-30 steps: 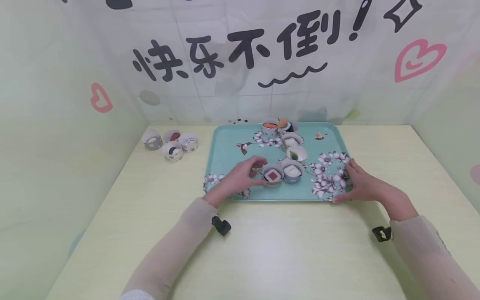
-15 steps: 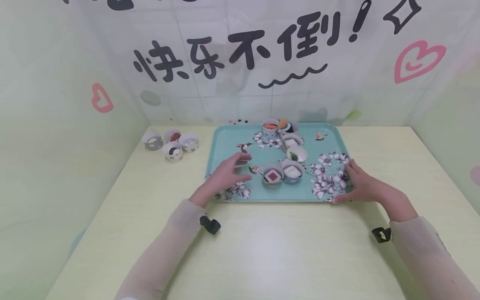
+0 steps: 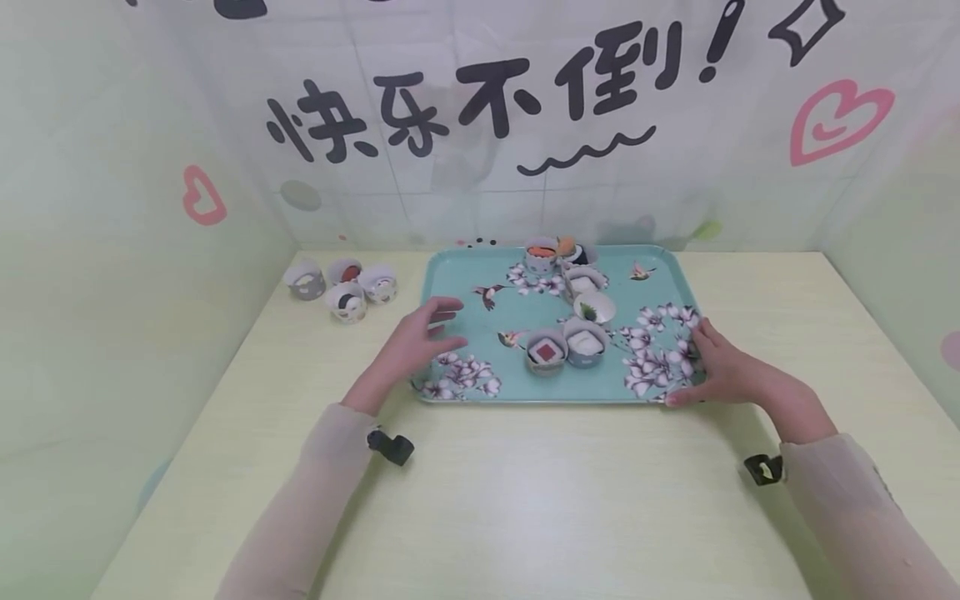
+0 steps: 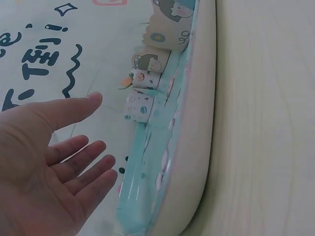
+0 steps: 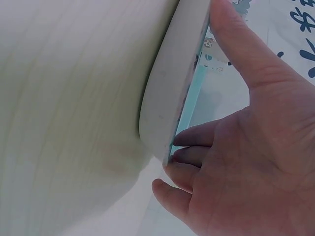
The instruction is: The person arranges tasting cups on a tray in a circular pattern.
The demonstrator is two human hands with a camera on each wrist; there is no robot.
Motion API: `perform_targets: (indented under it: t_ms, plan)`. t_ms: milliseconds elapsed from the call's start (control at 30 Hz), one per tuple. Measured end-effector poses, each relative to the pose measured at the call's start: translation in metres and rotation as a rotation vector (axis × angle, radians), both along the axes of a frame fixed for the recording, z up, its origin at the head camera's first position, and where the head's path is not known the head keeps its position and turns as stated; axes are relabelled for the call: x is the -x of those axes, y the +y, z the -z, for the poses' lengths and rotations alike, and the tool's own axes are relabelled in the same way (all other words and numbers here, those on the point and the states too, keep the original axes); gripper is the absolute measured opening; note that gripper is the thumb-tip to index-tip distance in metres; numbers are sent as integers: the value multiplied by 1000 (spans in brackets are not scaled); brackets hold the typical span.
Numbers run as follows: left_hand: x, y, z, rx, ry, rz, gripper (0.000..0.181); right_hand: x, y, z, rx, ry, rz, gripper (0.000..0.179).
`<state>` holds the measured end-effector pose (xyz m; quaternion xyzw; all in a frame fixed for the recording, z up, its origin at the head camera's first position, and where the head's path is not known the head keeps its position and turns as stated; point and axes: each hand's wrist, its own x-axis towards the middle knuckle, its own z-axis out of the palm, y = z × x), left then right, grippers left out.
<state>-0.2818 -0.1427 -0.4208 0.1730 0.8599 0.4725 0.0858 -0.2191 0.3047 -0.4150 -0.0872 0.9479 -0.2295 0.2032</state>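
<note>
My left hand [image 3: 408, 342] is spread over the left rim of a turquoise tray [image 3: 517, 387], thumb and fingers apart, with nothing between them. At the tray's front right corner my right hand [image 3: 731, 371] holds the rim, thumb along the front edge and fingers on the right side. Near the tray's front middle stand two paper cups touching: one cup [image 3: 546, 353] has a white piece with a red square, the other cup [image 3: 586, 343] a white piece. Behind them are a white cup [image 3: 604, 305] with a green leaf shape and a cup [image 3: 540, 260] holding something orange.
Several more small cups [image 3: 348, 303] stand grouped on the table [image 3: 495, 500] left of the tray, with red, white and black pieces inside. A white printed wall covering [image 3: 480, 200] closes off the back; pale side walls rise left and right.
My left hand has moved left from beside the cup with the red square to the tray's left edge. That cup stays on the tray. The right hand remains at the corner.
</note>
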Motion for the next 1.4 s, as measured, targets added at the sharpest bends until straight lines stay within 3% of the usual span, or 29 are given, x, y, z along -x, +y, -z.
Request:
perform_targets:
  t_ms: [400,1033,1400]
  plan:
    - [4,-40,-15,-9,32,-104,58,1,0,-1,-8,4,4,136]
    - [20,-88,-22,38,130,-287,55,0,0,1,-18,0,3,137]
    - [27,-104,-19,-101,167,-410,50,0,0,2,-20,7,8,137]
